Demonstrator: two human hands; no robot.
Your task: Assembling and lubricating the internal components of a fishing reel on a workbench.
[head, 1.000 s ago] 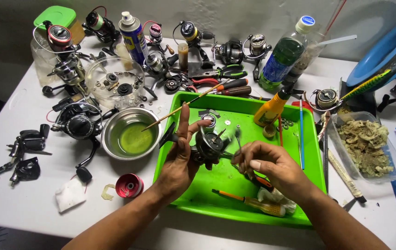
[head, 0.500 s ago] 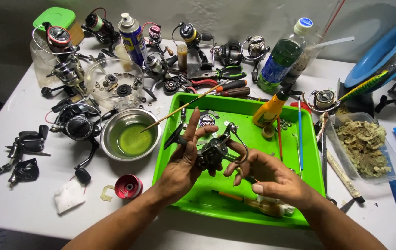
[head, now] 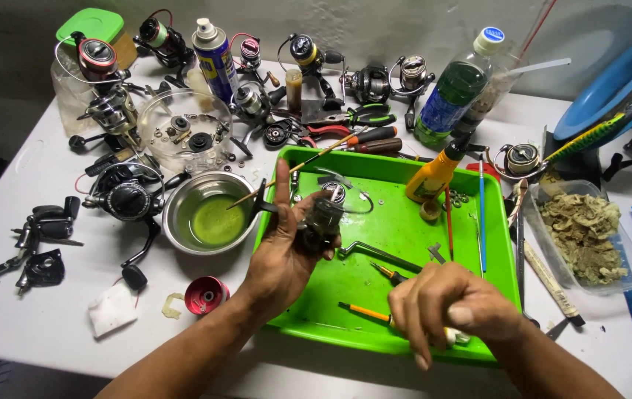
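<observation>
Now L hand [head: 283, 255] grip clamped on dark reel body [head: 321, 225]; R hand [head: 449, 310] fist over screwdriver [head: 364, 310] (grip contents hidden).

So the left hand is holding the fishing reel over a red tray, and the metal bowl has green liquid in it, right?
Not quite. The head view shows the tray is green, not red. The left hand does hold the fishing reel over it, and the metal bowl does hold green liquid.
</observation>
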